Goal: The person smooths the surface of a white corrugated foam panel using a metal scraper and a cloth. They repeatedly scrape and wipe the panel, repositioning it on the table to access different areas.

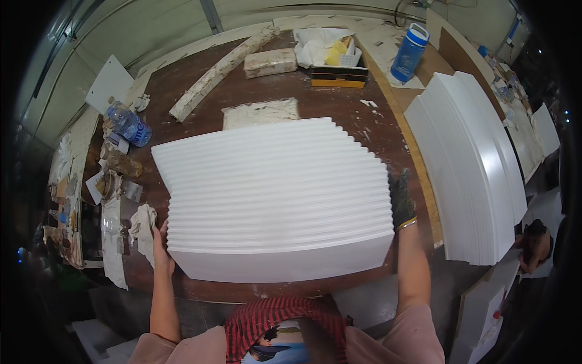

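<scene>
A large stack of white sheets (279, 194) with stepped, ridged edges lies across the brown table in front of me. At its left edge is my bare left hand (162, 247), closed against the side, with the fingers partly hidden. My right hand (402, 200), in a dark glove with a yellow cuff, grips the opposite edge. Between them the two hands hold the stack from both sides. A crumpled off-white cloth (143, 229) is right beside my left hand; whether the hand touches it I cannot tell.
Beyond the stack lie a plastered flat block (260, 113), a long bar (224, 71) and a wrapped brick-like block (271, 63). A black box (339, 77) and a blue bottle (409, 54) stand farther back. More white sheets (464, 170) fill the right side. Plastic bottles (128, 124) sit left.
</scene>
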Available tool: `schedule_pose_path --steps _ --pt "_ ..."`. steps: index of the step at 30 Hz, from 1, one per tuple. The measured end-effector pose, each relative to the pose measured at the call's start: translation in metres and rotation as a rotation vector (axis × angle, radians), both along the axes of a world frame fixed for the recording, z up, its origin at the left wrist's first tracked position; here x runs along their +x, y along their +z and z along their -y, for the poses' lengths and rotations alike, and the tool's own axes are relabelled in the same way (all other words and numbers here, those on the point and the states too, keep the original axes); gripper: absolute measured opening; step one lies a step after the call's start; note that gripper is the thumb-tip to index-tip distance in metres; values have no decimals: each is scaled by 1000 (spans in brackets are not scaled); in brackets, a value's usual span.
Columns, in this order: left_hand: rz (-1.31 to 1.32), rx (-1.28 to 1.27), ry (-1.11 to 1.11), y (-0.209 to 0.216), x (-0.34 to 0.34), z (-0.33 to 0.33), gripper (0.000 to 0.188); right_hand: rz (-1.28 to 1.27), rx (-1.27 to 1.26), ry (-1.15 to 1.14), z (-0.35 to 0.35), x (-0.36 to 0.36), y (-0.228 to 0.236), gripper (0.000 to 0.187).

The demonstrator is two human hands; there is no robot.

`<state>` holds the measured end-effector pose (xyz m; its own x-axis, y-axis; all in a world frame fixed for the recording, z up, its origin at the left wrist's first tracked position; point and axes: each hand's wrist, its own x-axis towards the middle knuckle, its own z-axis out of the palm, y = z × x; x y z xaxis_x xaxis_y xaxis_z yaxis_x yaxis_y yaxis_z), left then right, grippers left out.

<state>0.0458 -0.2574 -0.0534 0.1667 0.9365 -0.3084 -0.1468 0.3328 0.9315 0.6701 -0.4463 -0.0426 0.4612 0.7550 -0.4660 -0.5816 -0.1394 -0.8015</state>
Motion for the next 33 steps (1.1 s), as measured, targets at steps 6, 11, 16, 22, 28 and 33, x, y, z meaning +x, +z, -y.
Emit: schedule_pose_path --steps 6,11,16,22,28,33 --pt "-218 103 151 -2 -25 -131 89 78 -61 -26 -46 6 -9 75" --pt "-69 67 67 -26 2 -204 87 117 -82 -57 -50 8 -28 69" --pt "32 11 -19 -26 34 -205 70 149 -80 -67 -54 11 -42 63" --pt "56 -120 -213 3 39 -203 49 242 -58 -93 -66 5 -64 57" --pt "-99 -142 -563 17 48 -231 28 479 71 -119 -77 -17 -89 53" --pt "-452 -201 -569 42 72 -241 31 361 358 -211 -87 -39 -94 54"
